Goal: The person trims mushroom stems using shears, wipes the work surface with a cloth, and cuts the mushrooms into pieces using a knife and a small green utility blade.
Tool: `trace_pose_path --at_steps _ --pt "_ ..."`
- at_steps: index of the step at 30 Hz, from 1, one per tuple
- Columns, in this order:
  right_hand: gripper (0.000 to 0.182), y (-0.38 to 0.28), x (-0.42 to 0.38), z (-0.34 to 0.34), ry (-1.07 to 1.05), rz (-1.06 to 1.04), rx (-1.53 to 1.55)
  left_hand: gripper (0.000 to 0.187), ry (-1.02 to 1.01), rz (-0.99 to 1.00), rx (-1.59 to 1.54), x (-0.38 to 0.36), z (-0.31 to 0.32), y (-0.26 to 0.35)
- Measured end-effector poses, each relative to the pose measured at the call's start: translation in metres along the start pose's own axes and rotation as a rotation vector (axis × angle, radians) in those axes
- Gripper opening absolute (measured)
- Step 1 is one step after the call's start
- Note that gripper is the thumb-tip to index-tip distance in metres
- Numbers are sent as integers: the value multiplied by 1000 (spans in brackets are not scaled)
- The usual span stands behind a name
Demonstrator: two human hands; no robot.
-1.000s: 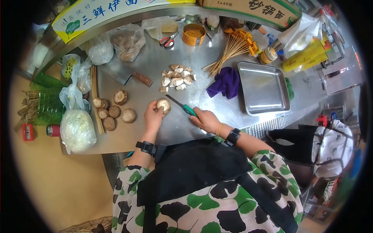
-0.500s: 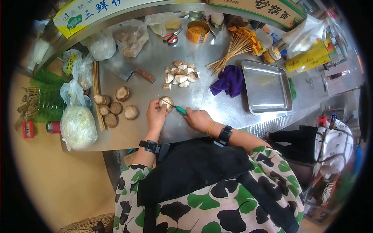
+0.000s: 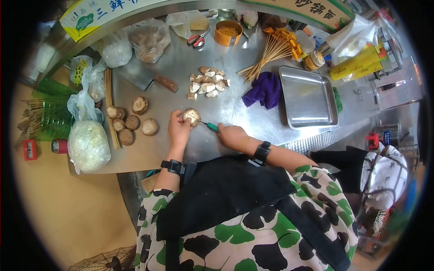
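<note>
Low over the steel table, my left hand (image 3: 179, 130) pinches a shiitake mushroom (image 3: 192, 116) with its cap up. Pale lines mark the cap. My right hand (image 3: 233, 137) is closed round the green handle of a small knife (image 3: 211, 127), whose thin blade reaches the right side of the cap. Beyond both hands lies a pile of cut mushroom chunks (image 3: 208, 83), brown and white. To the left, several whole shiitake mushrooms (image 3: 149, 127) rest on the metal beside a bundle of wooden skewers (image 3: 111, 108).
A cleaver (image 3: 153, 82) lies behind the whole mushrooms. Rightward are a purple cloth (image 3: 264, 91) and a steel tray (image 3: 312, 124). Scissors (image 3: 197, 41), a round tub (image 3: 227, 33) and orange-topped sticks (image 3: 269, 54) stand farther back. A bagged cabbage (image 3: 89, 147) sits at the left edge. Another person (image 3: 384, 174) is at right.
The knife blade, which lay across the cap, now touches nearer its right side. Pale lines on the cap show more clearly. Both hands keep their grip; the view has shifted slightly.
</note>
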State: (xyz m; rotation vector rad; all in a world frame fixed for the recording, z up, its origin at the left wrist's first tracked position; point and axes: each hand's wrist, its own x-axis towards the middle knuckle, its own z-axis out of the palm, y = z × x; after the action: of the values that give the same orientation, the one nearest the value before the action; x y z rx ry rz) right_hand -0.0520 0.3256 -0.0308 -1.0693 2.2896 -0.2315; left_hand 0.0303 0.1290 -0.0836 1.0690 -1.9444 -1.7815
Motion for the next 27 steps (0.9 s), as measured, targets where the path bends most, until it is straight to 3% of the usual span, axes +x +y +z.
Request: trace_pose_path --at_steps 4,7,10,13,19,27 --pt "24 12 -16 -3 1 4 0 32 -3 -14 77 4 -3 -14" --pt "26 13 -20 -4 19 4 19 24 88 138 312 5 -11 -36" --pt "26 11 -22 -1 79 -38 35 25 109 147 268 -2 -18 -43" --pt "26 8 -24 2 132 -106 64 17 42 6 124 -21 -20 -18" --pt "24 -1 -22 9 101 -173 50 15 19 68 330 -18 -22 -32" --pt "23 -4 -24 12 48 -157 58 13 5 59 340 -23 -22 -25"
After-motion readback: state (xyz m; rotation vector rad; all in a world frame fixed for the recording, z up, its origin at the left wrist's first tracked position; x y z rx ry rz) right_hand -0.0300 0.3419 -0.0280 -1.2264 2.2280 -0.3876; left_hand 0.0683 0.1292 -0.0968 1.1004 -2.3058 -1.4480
